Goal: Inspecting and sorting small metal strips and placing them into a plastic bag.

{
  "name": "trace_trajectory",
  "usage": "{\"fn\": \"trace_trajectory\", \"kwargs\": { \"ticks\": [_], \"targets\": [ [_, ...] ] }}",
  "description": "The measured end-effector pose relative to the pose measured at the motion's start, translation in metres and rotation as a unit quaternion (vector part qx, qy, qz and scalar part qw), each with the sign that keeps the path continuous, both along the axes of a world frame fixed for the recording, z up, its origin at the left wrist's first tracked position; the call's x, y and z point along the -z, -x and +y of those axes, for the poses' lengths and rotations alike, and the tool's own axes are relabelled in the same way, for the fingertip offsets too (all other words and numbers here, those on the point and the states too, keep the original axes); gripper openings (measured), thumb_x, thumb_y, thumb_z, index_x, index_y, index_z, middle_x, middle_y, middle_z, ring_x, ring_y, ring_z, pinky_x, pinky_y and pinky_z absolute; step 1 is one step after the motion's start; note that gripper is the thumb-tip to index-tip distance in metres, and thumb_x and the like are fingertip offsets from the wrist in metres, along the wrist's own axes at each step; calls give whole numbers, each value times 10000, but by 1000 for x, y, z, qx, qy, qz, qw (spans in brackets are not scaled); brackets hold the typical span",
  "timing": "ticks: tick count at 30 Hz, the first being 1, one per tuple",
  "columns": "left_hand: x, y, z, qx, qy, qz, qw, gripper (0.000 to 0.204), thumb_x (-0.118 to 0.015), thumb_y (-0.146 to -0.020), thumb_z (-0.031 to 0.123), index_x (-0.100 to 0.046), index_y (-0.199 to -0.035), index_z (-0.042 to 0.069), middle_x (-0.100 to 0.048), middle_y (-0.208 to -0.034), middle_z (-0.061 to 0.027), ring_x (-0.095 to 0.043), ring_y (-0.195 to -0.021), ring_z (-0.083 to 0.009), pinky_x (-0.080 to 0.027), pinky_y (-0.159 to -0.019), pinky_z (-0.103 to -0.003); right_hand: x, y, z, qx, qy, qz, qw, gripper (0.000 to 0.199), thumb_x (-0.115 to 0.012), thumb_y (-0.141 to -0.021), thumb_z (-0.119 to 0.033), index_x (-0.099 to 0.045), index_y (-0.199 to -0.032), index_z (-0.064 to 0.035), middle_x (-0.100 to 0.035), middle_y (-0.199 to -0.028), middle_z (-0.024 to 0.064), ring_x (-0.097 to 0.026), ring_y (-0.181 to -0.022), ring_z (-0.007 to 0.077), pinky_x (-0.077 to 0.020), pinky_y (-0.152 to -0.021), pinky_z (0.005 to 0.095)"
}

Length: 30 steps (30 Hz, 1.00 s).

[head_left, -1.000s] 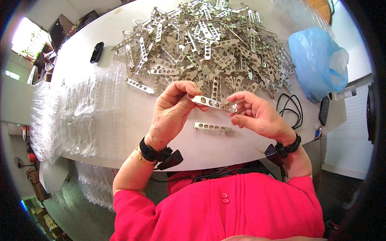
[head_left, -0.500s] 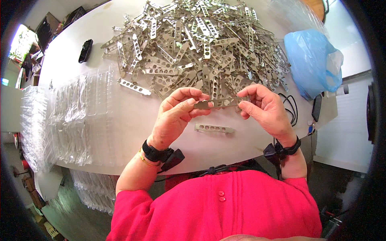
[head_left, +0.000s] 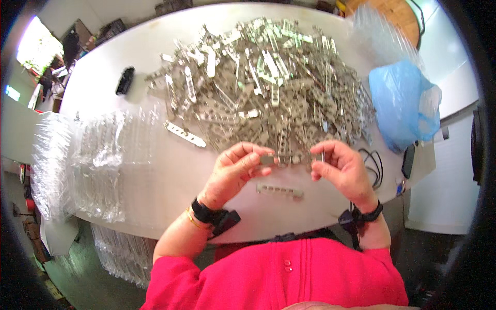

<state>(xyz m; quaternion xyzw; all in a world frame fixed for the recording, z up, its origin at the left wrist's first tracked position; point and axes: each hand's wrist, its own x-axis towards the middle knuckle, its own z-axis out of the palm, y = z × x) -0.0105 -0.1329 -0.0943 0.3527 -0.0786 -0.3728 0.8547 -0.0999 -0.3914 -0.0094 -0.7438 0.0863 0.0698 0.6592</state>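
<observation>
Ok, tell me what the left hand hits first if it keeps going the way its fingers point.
The left hand points up and right, away from the body. It grips one end of a metal strip, the right hand the other. Just past the fingertips lies the strip pile, probably its near edge first; height above the table is unclear.

White table point(head_left: 155, 170): metal bracket heap point(head_left: 268, 82), clear trays point(head_left: 98, 165), blue bag point(head_left: 403, 103).

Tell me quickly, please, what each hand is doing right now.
Left hand: closed on the left end of a perforated metal strip.
Right hand: closed on the right end of the same strip.
</observation>
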Motion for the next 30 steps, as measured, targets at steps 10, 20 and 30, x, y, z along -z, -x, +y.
{"fn": "trace_trajectory", "kwargs": {
  "ticks": [10, 20, 30],
  "targets": [
    [-4, 0, 2, 42, 14, -2, 999, 207, -656, -981, 95, -625, -1177, 38, -611, -1349, -170, -639, -1166, -211, -557, -988, -356, 1, 4, -2, -6, -15, -23, 1000, 247, -681, -953, -12, -622, -1190, 29, -690, -890, 40, -692, -795, 106, -584, -721, 251],
    [0, 3, 0, 67, -2, -39, 997, 317, -666, -991, 126, -602, -1278, 7, -650, -1296, -128, -644, -1173, -208, -537, -1026, -358, 3, 22, -8, -3, -7, -31, 999, 256, -719, -953, -79, -634, -1182, 2, -704, -905, 31, -686, -801, 87, -581, -726, 239],
    [1, 4, 2, 63, 14, -34, 997, 258, -610, -1017, 94, -605, -1258, 4, -699, -1143, -143, -709, -949, -226, -587, -858, -373, -3, 27, -6, -17, -16, -41, 999, 262, -728, -954, -110, -639, -1181, -13, -708, -934, 24, -676, -829, 80, -568, -746, 233]
  ]
}}
